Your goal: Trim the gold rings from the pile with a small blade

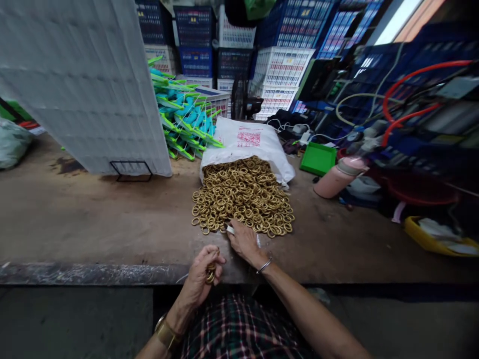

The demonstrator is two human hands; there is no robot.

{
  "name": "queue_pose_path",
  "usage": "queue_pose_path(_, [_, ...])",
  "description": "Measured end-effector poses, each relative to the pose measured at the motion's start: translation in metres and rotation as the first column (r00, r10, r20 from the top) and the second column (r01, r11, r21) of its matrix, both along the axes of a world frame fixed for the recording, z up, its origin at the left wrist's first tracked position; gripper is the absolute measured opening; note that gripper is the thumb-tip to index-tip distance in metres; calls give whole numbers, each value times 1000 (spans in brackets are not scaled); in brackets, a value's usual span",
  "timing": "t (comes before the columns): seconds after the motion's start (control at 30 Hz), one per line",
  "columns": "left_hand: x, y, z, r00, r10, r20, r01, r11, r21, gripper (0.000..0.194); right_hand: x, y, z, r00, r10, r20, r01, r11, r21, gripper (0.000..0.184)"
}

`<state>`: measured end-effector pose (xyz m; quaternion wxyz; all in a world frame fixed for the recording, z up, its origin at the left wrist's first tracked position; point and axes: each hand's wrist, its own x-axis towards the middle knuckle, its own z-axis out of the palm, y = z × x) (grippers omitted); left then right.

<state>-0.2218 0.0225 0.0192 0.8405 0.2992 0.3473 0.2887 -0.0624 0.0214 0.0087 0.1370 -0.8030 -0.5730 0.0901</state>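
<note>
Holding gold rings (210, 274) beside a big pile

The left hand (205, 269) was curled nearly closed, at 7 o'clock from the big pile (249, 197). A few gold rings sat between its bent fingers and its palm. The right hand (245, 241) was at 6 o'clock, its fingers bent down at the near edge of the big pile. I could not tell if they were pinching a ring. A small white thing (230, 230) showed by those fingers; I could not tell if it was worn or held. The two hands were near each other but apart.

The big pile lay on the brown table (112, 219). At 12 o'clock, rings spilled from the mouth of a white bag (249, 137). A green tray (318, 157) was at 2 o'clock, and a pink bottle (337, 178) near 3 o'clock.
</note>
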Motion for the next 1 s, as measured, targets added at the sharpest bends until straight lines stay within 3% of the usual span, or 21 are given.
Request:
queue_pose_path(0.13, [-3,4,1,997,2,78,11,985,-169,29,2,-4,0,1000,-25,0,25,999,38,16])
queue_pose_path(0.37, [-2,10,-3,980,121,155,-50,916,-397,12,8,-9,-5,999,14,-42,-9,994,111,14])
queue_pose_path(0.5, [0,11,-4,979,148,141,-81,913,-400,13,11,-10,-10,996,60,-62,-50,987,153,14])
queue_pose_path(0.67, [3,11,-6,987,68,142,-13,935,-355,32,14,-13,-16,991,116,-60,-103,975,195,19])
queue_pose_path(0.77, [5,10,-5,998,11,54,2,971,-239,37,14,-13,-15,981,154,-120,-128,971,204,19])
queue_pose_path(0.87, [6,8,-2,989,19,-145,-13,999,44,32,11,-13,-9,938,154,-312,-97,977,191,10])
queue_pose_path(0.93, [6,7,-1,958,71,-278,8,962,273,25,7,-13,-3,846,149,-511,-67,982,176,6])
queue_pose_path(1.0, [6,7,0,932,130,-339,44,886,461,24,2,-14,3,677,115,-727,-44,992,117,7])
